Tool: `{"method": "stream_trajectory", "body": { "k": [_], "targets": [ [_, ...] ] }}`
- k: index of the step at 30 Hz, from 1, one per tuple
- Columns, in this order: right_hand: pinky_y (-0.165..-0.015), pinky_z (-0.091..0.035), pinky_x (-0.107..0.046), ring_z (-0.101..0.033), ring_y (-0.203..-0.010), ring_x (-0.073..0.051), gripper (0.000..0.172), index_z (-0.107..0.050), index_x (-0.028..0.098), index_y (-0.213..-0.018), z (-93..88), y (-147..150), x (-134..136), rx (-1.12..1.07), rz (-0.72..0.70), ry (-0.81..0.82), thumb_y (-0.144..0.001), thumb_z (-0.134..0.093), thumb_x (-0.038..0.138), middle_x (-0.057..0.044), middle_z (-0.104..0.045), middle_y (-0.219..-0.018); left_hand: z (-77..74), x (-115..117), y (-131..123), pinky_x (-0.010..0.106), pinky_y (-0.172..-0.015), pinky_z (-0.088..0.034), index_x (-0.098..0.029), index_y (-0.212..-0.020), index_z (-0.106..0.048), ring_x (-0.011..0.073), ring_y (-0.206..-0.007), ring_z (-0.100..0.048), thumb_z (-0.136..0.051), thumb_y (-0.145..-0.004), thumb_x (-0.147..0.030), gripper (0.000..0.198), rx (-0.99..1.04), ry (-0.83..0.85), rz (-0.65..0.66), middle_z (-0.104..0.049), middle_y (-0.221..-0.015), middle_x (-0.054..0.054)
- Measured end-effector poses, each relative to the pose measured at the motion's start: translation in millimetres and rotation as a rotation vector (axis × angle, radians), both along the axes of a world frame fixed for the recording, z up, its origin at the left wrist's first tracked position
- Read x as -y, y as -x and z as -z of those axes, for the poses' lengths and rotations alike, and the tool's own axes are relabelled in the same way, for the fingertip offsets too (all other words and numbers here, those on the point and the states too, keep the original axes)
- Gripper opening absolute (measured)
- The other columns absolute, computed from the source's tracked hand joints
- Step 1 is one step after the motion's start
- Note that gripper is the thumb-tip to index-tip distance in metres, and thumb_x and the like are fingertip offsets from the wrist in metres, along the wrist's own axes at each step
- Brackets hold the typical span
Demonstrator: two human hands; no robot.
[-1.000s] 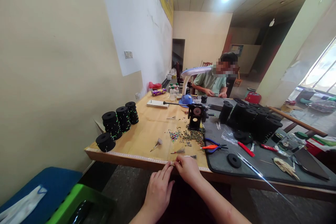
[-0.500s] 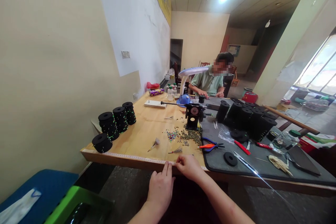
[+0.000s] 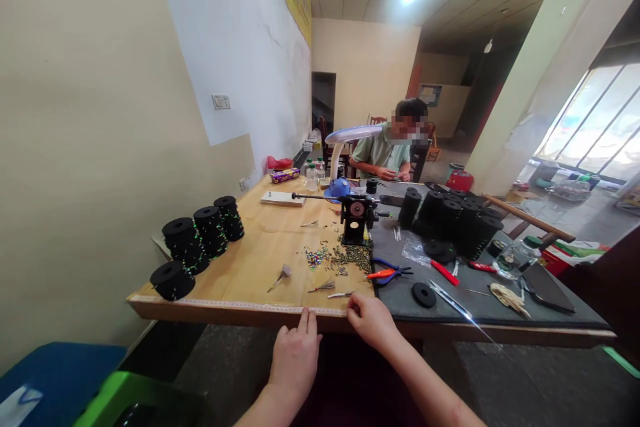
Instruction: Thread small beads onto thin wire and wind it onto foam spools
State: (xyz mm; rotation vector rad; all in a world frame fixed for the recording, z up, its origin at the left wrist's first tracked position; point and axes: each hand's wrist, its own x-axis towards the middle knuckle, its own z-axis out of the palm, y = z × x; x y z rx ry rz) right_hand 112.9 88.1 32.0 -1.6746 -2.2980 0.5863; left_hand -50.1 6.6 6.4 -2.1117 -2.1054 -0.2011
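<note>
My left hand (image 3: pixel 295 357) is at the table's front edge. Two of its fingers are stretched out, their tips pressed on the white measuring tape (image 3: pixel 235 307) that runs along the edge. To its right, my right hand (image 3: pixel 373 321) is closed in a pinch over the same edge; whatever is between its fingertips is too small or hidden to make out. Just beyond the hands lie small bundles of thin strands (image 3: pixel 323 286) and a thin white piece (image 3: pixel 341 295). Farther back are small colourful beads (image 3: pixel 316 257) and a spread of small metal pieces (image 3: pixel 353 255).
Black spools (image 3: pixel 173 279) stand at the left, more spools (image 3: pixel 450 213) at the right. A black winding device (image 3: pixel 354 220) sits mid-table before a lamp (image 3: pixel 336 163). Pliers (image 3: pixel 387 272), scissors (image 3: pixel 450 299) and a foam disc (image 3: pixel 423 294) lie on the grey mat. A co-worker (image 3: pixel 383 150) sits opposite.
My right hand has moved right along the edge, away from my left hand, uncovering the thin white piece. The view has turned slightly right. The co-worker's hands have come closer together.
</note>
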Motion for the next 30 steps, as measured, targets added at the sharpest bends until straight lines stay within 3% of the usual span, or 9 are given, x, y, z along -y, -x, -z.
{"method": "stream_trajectory", "body": {
  "k": [10,14,18,21,24,27,30],
  "targets": [
    [-0.06,-0.015,-0.021,-0.056,-0.075,-0.011,0.017,-0.06,0.019,-0.084,1.9,-7.5,6.1,0.059,-0.004,-0.072,-0.08,-0.044,0.023,-0.003,-0.065,-0.082,-1.9,1.6,-2.9,0.043,-0.079,-0.046,-0.006,-0.128,-0.051,0.0272,-0.087,-0.066,-0.042,-0.089,-0.014,0.041,0.01,0.035,-0.001,-0.049,-0.131,0.019],
    [-0.06,-0.016,-0.021,-0.056,-0.073,-0.011,0.016,-0.06,0.019,-0.083,4.2,-9.7,6.7,0.043,-0.015,-0.08,-0.08,-0.045,0.023,-0.002,-0.065,-0.08,-11.4,-1.7,4.8,0.044,-0.078,-0.045,-0.007,-0.124,-0.055,0.0282,-0.087,-0.065,-0.043,-0.088,-0.015,0.039,0.078,0.051,0.015,-0.054,-0.127,0.019],
    [-0.061,-0.02,-0.019,-0.056,-0.075,-0.01,0.015,-0.059,0.019,-0.084,5.1,-14.3,9.0,-0.004,-0.028,-0.086,-0.082,-0.045,0.024,-0.001,-0.065,-0.082,-25.3,-10.4,14.7,0.039,-0.077,-0.045,-0.014,-0.113,-0.062,0.0269,-0.088,-0.064,-0.049,-0.086,-0.023,0.032,0.357,0.06,0.04,-0.068,-0.105,0.014],
    [-0.061,-0.024,-0.017,-0.054,-0.072,-0.008,0.015,-0.059,0.019,-0.084,3.0,-18.1,14.8,-0.078,-0.061,-0.085,-0.083,-0.046,0.026,0.0,-0.064,-0.082,-27.7,-15.7,7.8,0.033,-0.079,-0.045,-0.016,-0.112,-0.061,0.0223,-0.085,-0.062,-0.048,-0.086,-0.027,0.032,0.674,0.019,0.169,-0.067,-0.102,0.012],
    [-0.061,-0.027,-0.015,-0.052,-0.069,-0.006,0.016,-0.059,0.018,-0.084,-2.0,-22.4,24.2,-0.224,-0.143,-0.086,-0.084,-0.047,0.028,0.0,-0.064,-0.08,-24.1,-18.6,-9.6,0.029,-0.07,-0.044,-0.016,-0.111,-0.06,0.0182,-0.072,-0.059,-0.049,-0.085,-0.027,0.031,0.984,0.097,0.308,-0.067,-0.091,0.009],
    [-0.064,-0.031,-0.014,-0.051,-0.07,-0.006,0.019,-0.06,0.016,-0.084,-8.6,-29.0,34.1,-0.366,-0.2,-0.067,-0.084,-0.047,0.03,-0.001,-0.062,-0.079,-24.8,-19.4,-23.7,0.025,-0.062,-0.038,-0.014,-0.085,-0.062,0.0163,-0.065,-0.051,-0.05,-0.083,-0.031,0.021,1.192,0.183,0.354,-0.06,-0.072,0.005],
    [-0.066,-0.035,-0.014,-0.05,-0.069,-0.005,0.022,-0.06,0.016,-0.097,-12.9,-38.2,41.0,-0.546,-0.241,0.061,-0.084,-0.049,0.03,-0.001,-0.061,-0.078,-33.4,-17.6,-28.0,0.024,-0.062,-0.035,-0.015,-0.068,-0.054,0.0148,-0.066,-0.044,-0.053,-0.082,-0.037,0.026,1.321,0.213,0.337,-0.051,-0.067,0.002]
  ]
}}
